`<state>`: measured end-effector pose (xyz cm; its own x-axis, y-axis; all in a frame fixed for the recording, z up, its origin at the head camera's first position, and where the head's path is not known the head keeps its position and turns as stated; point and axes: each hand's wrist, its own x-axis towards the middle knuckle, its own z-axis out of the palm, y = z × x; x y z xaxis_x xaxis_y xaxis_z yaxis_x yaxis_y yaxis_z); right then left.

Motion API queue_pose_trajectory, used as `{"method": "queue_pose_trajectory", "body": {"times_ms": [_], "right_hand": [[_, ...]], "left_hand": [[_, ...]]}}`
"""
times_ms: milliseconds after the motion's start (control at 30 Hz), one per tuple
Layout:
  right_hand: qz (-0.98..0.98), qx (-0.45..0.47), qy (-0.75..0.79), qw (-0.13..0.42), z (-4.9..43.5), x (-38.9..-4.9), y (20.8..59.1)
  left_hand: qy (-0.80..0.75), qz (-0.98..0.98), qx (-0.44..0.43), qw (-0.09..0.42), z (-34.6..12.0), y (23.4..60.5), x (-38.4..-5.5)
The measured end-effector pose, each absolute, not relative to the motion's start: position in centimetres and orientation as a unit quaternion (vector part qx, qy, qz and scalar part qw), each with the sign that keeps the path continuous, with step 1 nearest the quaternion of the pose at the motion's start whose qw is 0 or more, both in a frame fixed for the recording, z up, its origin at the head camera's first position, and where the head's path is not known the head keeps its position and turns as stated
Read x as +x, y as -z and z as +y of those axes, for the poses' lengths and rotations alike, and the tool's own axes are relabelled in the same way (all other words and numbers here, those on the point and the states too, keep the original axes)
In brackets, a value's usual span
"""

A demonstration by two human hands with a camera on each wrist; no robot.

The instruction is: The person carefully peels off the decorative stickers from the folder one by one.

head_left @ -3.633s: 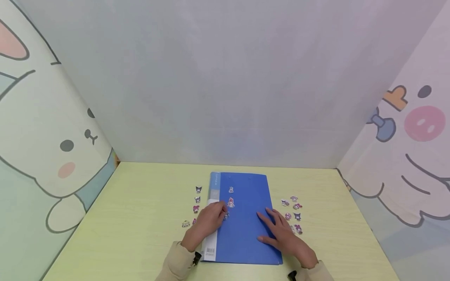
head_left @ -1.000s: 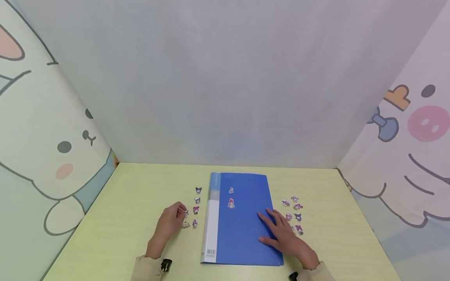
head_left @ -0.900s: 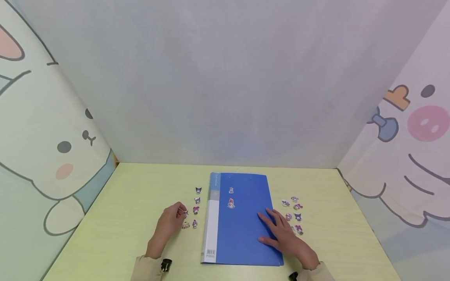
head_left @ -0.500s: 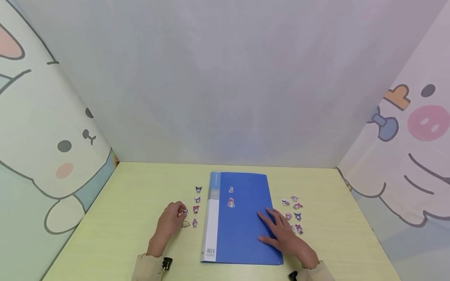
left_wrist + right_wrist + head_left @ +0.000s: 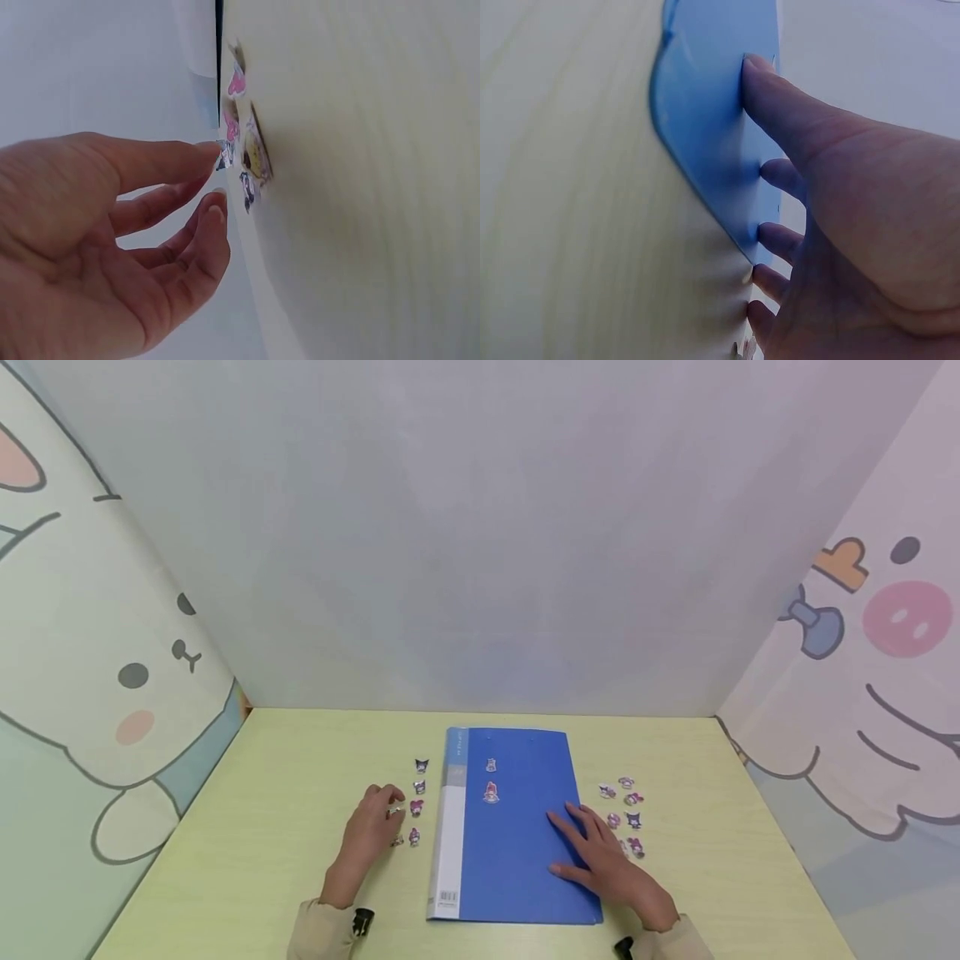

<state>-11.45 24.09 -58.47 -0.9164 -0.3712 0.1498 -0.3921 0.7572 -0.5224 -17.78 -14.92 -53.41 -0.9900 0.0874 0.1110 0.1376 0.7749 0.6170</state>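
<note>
A blue folder (image 5: 517, 877) lies on the table, with two small character stickers on its cover, a pink one (image 5: 491, 792) and a pale one (image 5: 491, 765). Left of the folder, my left hand (image 5: 369, 828) is low over the table, thumb and fingers parted. A small dark-and-white sticker (image 5: 225, 154) shows right at the thumb tip in the left wrist view. Close by is a yellowish sticker (image 5: 256, 156), partly covered by the hand in the head view. My right hand (image 5: 602, 857) rests spread on the folder's right edge, its fingertips (image 5: 771, 234) touching the cover.
Several stickers stand in a column left of the folder, among them a pink one (image 5: 416, 808) and a dark one (image 5: 422, 766). More stickers, including a dark one (image 5: 633, 820), lie right of the folder, some partly behind the right hand.
My left hand has gone left from the folder to the table stickers; the sticker beside it on the cover is gone from there. Its fingers have since parted. My right hand stays put.
</note>
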Motion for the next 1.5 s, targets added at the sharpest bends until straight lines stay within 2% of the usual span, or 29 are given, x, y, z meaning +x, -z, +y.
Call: {"method": "queue_pose_trajectory", "body": {"times_ms": [300,800,1000,1500], "right_hand": [[-0.939,0.193,-0.285,-0.016,24.0,-11.5,58.0],[-0.936,0.210,-0.283,0.013,24.2,-11.5,58.7],[-0.936,0.199,-0.291,-0.007,24.1,-11.5,58.2],[-0.938,0.188,-0.289,-0.020,23.9,-11.3,57.7]], "left_hand": [[0.326,-0.941,-0.073,0.050,-13.1,53.1,-18.2],[0.336,-0.930,-0.132,0.069,-11.2,52.8,-18.8],[0.329,-0.928,-0.153,0.083,-10.0,52.8,-19.1],[0.304,-0.934,-0.179,0.058,-6.4,52.2,-18.9]]}}
